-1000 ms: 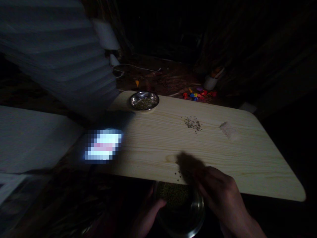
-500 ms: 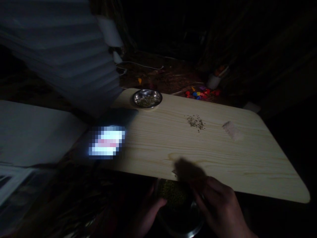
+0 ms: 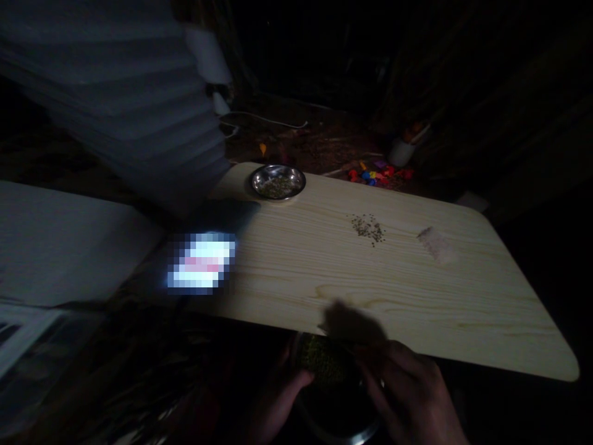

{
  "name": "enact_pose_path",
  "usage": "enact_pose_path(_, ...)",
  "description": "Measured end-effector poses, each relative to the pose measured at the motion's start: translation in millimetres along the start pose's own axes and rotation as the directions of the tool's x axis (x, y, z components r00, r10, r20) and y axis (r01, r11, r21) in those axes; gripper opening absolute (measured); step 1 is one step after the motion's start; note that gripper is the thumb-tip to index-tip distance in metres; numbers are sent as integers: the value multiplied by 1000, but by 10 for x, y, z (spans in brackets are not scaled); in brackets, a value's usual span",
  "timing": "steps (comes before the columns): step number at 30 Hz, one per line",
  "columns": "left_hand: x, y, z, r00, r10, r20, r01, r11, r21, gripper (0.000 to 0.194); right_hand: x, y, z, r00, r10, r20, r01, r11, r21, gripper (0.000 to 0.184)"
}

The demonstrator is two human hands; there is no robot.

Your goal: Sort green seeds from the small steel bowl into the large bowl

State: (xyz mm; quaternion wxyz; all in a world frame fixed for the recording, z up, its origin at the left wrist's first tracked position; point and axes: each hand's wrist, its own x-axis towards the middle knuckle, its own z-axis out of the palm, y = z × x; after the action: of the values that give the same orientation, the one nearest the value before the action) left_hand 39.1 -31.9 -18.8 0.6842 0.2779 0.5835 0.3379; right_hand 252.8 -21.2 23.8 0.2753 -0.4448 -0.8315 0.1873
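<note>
Just below the table's front edge, a shiny metal bowl (image 3: 362, 437) holds small green beans (image 3: 323, 360), which look like mung beans, on its far side. My left hand (image 3: 281, 400) grips the bowl's left side, thumb over the rim near the beans. On the right, my right hand (image 3: 414, 386) is over the bowl with its fingers bent together. Darkness hides whatever may be between those fingertips. Its shadow falls on the wooden table (image 3: 278, 272).
A steel dish (image 3: 278, 196) with beans stands at the table's back left. Loose beans (image 3: 368, 230) lie mid-table, left of a pale flat piece (image 3: 438, 244). A lit, blurred-out screen (image 3: 202, 262) is at the left edge. Colourful toys (image 3: 380, 176) lie on the floor behind.
My right hand has shifted slightly down, and its shadow on the table has changed a little. The left hand keeps its hold on the bowl. The view has tilted slightly.
</note>
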Motion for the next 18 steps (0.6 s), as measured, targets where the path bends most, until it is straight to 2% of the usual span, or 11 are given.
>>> enact_pose_path(4,-92,219,48,995,-67,-69,68,998,9,30,27,112,-183,991,90,-96,-90,996,2,26)
enact_pose_path(7,-102,230,52,975,-135,-179,147,988,53,26,67,245,-328,954,168,-248,-184,982,-43,17)
enact_pose_path(8,-97,211,42,982,-95,-163,105,993,56,24,75,287,-365,943,180,-280,-202,978,-52,16)
enact_pose_path(11,-48,87,-3,991,-85,-105,91,994,54,17,86,398,-432,945,186,-269,-207,977,-50,17)
enact_pose_path(14,67,-178,-47,996,-32,-81,40,995,94,22,94,490,-431,949,205,-241,-222,974,-43,18)
enact_pose_path(15,113,-282,-59,991,-33,-126,45,995,89,23,100,518,-420,948,220,-230,-235,971,-39,19)
enact_pose_path(18,222,-507,-89,994,-24,-106,33,996,85,30,121,605,-369,947,248,-205,-258,966,-26,21)
